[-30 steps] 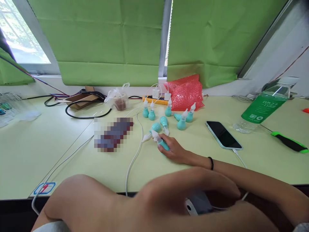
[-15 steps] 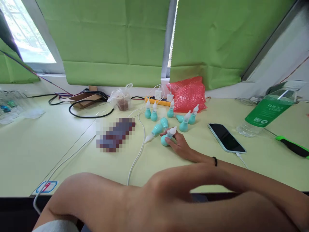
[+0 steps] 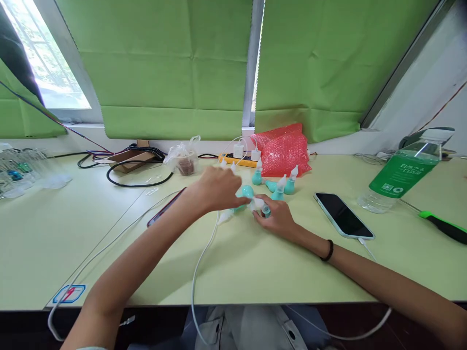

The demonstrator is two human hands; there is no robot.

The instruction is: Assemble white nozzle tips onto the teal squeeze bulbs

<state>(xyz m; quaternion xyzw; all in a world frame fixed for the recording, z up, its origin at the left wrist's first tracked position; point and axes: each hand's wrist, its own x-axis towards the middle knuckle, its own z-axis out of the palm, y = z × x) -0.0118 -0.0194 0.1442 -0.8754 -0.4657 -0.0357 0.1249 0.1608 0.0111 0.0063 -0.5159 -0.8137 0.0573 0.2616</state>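
Holding a teal bulb (image 3: 266, 210) with a whitish nozzle just above the table (image 3: 237, 272), the right hand (image 3: 274, 217) has its grip closed around it. The left hand (image 3: 219, 192), between nine and ten o'clock of it, brings its thumb to the nozzle; its fingers are hidden, so I cannot tell whether that grip pinches anything. Between two and three o'clock, a tilted bottle (image 3: 404, 170) carries a green label with white Chinese characters, too small to read surely, and a square code. At eight, a blue-framed sticker (image 3: 69, 294) bears a red mark crossed by a white cable (image 3: 204, 250). Other teal bulbs (image 3: 257, 178) crowd twelve to two. Pale tabletop stretches toward six, ending at the straight near edge.
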